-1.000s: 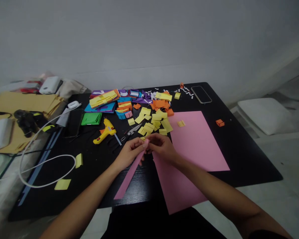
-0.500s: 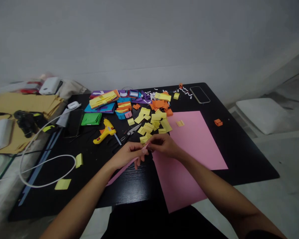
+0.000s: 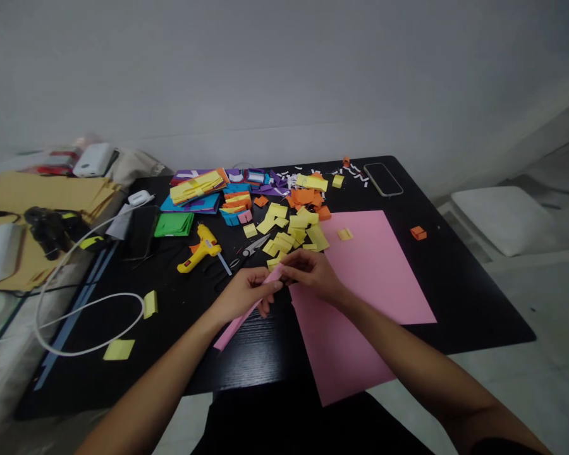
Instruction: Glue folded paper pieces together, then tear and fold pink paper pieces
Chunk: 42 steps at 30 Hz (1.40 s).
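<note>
Lower end of the pink paper strip [image 3: 237,327] lies farther from the black surface's [image 3: 474,309] near edge than a second ago. Left hand [image 3: 249,292] and right hand [image 3: 312,275] both have their grip clamped on its upper part; it slants towards 7 o'clock. From the hands, yellow paper pieces [image 3: 284,241] lie at 12, yellow glue gun [image 3: 200,251] at 10, broad pink paper [image 3: 374,272] around 3 o'clock

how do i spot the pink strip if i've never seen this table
On the black table, look near the front, where the left hand and right hand meet. The pink strip slants from between them, down and left toward the near edge. Unlike the wide pink paper to its right, it is narrow and held in the hands.
</note>
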Each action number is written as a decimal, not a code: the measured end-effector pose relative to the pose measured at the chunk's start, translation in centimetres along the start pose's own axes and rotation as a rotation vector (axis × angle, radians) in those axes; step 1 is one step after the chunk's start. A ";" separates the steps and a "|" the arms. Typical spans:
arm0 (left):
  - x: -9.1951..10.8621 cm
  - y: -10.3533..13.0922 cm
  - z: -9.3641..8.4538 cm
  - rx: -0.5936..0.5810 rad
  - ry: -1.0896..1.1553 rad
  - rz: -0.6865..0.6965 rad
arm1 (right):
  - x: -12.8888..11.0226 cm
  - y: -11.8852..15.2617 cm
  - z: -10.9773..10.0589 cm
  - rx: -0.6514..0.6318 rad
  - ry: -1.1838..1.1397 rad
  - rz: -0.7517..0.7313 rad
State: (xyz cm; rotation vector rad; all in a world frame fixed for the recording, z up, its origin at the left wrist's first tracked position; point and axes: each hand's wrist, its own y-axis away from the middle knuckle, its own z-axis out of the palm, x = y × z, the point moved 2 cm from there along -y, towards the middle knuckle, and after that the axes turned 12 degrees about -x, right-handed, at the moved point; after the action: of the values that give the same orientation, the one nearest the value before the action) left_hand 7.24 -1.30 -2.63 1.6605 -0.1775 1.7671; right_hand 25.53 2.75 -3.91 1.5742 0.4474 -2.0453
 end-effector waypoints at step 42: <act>1.3 0.7 0.4 0.195 -0.045 0.256 | -1.0 1.4 1.1 0.031 0.317 -0.261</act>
State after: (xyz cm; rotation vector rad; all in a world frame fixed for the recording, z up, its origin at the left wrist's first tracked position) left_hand 7.23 -1.52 -1.14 1.8862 -0.2543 1.9904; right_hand 25.68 1.20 -2.62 1.9567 0.7764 -1.9957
